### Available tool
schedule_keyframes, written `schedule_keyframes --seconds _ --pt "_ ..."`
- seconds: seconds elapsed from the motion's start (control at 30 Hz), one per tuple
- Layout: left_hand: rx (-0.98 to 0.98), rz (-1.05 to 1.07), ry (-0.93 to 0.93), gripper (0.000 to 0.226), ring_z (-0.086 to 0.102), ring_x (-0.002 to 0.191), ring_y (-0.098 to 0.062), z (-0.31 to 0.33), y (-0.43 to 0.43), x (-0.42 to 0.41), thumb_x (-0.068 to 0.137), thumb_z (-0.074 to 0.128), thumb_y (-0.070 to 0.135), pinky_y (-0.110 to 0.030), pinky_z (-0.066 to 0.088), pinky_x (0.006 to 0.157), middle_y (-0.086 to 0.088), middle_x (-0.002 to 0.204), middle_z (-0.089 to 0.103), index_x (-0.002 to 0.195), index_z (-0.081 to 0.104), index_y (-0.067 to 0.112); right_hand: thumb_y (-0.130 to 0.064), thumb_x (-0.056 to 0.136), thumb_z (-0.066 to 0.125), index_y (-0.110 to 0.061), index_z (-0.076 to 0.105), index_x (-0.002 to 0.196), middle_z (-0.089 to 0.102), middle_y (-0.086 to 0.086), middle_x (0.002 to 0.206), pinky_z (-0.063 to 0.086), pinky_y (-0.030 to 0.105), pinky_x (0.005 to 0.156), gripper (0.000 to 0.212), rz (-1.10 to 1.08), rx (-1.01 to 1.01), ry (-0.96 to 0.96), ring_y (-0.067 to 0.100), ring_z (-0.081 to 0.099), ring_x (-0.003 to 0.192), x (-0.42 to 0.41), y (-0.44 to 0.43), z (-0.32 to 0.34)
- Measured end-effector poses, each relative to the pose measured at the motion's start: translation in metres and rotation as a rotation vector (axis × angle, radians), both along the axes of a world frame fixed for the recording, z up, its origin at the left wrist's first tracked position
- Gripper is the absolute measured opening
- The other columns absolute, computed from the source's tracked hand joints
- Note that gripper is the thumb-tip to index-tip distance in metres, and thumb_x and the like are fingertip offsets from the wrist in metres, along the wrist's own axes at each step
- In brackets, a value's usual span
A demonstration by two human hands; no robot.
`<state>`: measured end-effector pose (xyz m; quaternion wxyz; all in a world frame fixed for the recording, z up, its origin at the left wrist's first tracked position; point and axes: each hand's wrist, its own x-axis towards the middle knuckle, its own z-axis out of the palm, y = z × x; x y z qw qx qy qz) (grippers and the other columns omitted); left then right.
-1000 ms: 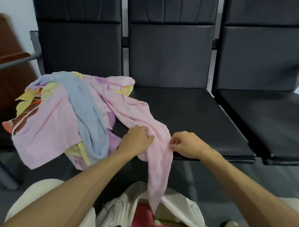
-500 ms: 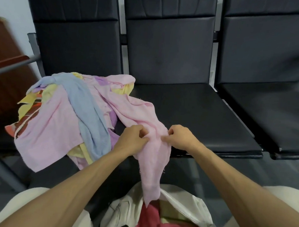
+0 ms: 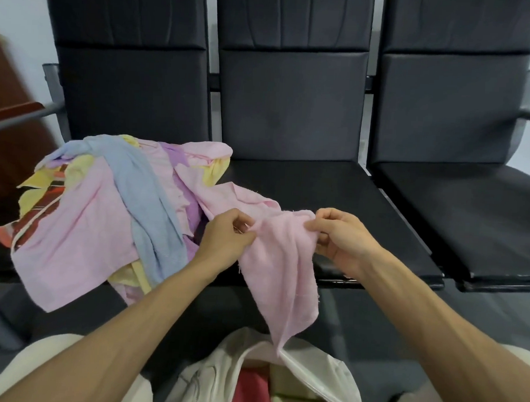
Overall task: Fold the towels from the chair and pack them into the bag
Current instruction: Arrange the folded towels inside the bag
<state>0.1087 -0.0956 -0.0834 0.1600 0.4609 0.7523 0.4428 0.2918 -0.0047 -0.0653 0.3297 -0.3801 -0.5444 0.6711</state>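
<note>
Pinching one pink towel [image 3: 282, 268] by its top edge: left hand [image 3: 225, 241] and right hand [image 3: 338, 237], above the chair [image 3: 319, 188] seat front. Towel pile [image 3: 105, 209] at 9 o'clock; bag [image 3: 311, 373] at 6 o'clock, apparently part-filled. Advice: find both corners, draw taut, fold on the bare seat.

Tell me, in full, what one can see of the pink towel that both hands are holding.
The pink towel is pale pink, soft terry-like cloth, unfolded and creased. The left hand and the right hand each pinch its upper edge. Below them it hangs past the front edge of the middle seat, its lowest corner over the open white bag. Its far part lies on the seat, leading back to the towel pile.
</note>
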Motion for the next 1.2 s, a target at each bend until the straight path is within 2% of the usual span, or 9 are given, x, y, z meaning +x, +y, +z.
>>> schedule_keyframes --seconds 0.17,0.27,0.4,0.5,0.7,0.83,0.97,1.1,1.2 --pt "0.054 -0.184 -0.230 0.011 0.065 0.090 -0.008 0.005 0.005 0.024 0.096 0.055 0.027 -0.024 0.054 0.080 0.008 0.095 0.068 0.100 0.066 0.028 0.006 0.087 0.060 -0.014 0.061 0.080 0.063 0.004 0.077 0.049 0.029 0.060 0.021 -0.021 0.013 -0.010 0.015 0.058 0.063 -0.005 -0.002 -0.002" --pt "0.039 -0.215 -0.304 0.023 0.065 0.094 -0.010 0.007 0.008 0.033 0.093 0.059 0.038 -0.027 0.056 0.081 0.006 0.099 0.068 0.107 0.064 0.020 0.002 0.088 0.062 -0.013 0.063 0.086 0.065 0.004 0.080 0.051 0.028 0.060 0.015 0.017 0.018 -0.005 0.015 0.061 0.064 -0.008 0.000 -0.001" --pt "0.055 -0.160 -0.282 0.012 0.066 0.091 -0.012 0.005 0.010 0.030 0.091 0.066 0.023 -0.030 0.057 0.081 0.003 0.094 0.069 0.100 0.065 0.016 0.002 0.087 0.062 -0.012 0.064 0.083 0.066 0.004 0.079 0.050 0.028 0.065 0.014 0.034 0.028 -0.001 0.017 0.061 0.069 -0.011 0.000 0.000" --pt "0.056 -0.124 -0.295 0.005 0.068 0.083 -0.013 0.008 0.009 0.024 0.093 0.061 0.017 -0.023 0.058 0.071 0.002 0.090 0.069 0.089 0.064 0.019 0.004 0.085 0.063 -0.012 0.064 0.080 0.066 0.002 0.077 0.048 0.023 0.057 0.017 -0.066 0.008 0.013 0.014 0.060 0.068 -0.007 0.005 0.002" --pt "0.085 -0.003 -0.616 0.013 0.067 0.091 -0.021 0.012 0.002 -0.006 0.095 0.051 0.010 -0.030 0.057 0.070 -0.009 0.102 0.067 0.105 0.059 0.006 -0.001 0.082 0.069 -0.009 0.067 0.085 0.064 0.005 0.084 0.050 0.029 0.066 0.009 -0.240 -0.020 0.041 0.020 0.060 0.077 0.016 0.019 0.002" --pt "0.116 0.017 -0.788 0.013 0.061 0.079 -0.023 0.017 -0.012 -0.027 0.096 0.047 0.002 -0.033 0.055 0.070 -0.012 0.088 0.064 0.094 0.060 0.004 -0.001 0.081 0.071 -0.009 0.066 0.083 0.064 0.007 0.087 0.049 0.029 0.064 0.010 -0.285 0.013 -0.030 0.020 0.060 0.075 0.032 0.026 0.000" --pt "0.007 0.066 -0.715 0.021 0.046 0.065 -0.018 0.015 -0.027 -0.043 0.091 0.047 0.001 -0.025 0.047 0.060 -0.005 0.069 0.052 0.080 0.063 0.008 0.004 0.081 0.066 -0.013 0.066 0.077 0.063 0.002 0.086 0.045 0.027 0.068 0.017 -0.362 0.134 -0.177 0.019 0.057 0.082 0.045 0.033 -0.003" --pt "-0.155 0.096 -0.480 0.014 0.048 0.090 -0.023 0.012 -0.035 -0.055 0.094 0.047 0.013 -0.033 0.044 0.075 -0.006 0.093 0.055 0.092 0.061 0.013 0.009 0.078 0.049 -0.021 0.068 0.083 0.066 0.001 0.098 0.046 0.028 0.078 0.036 -0.282 0.336 -0.508 0.021 0.059 0.100 0.051 0.032 -0.007" --pt "-0.305 0.020 -0.137 0.020 0.047 0.105 -0.020 0.005 -0.040 -0.059 0.094 0.058 0.031 -0.033 0.041 0.085 0.001 0.111 0.050 0.110 0.056 0.019 0.004 0.081 0.043 -0.022 0.068 0.088 0.066 0.002 0.106 0.047 0.030 0.079 0.037 -0.193 0.399 -0.698 0.021 0.057 0.106 0.047 0.027 -0.011"
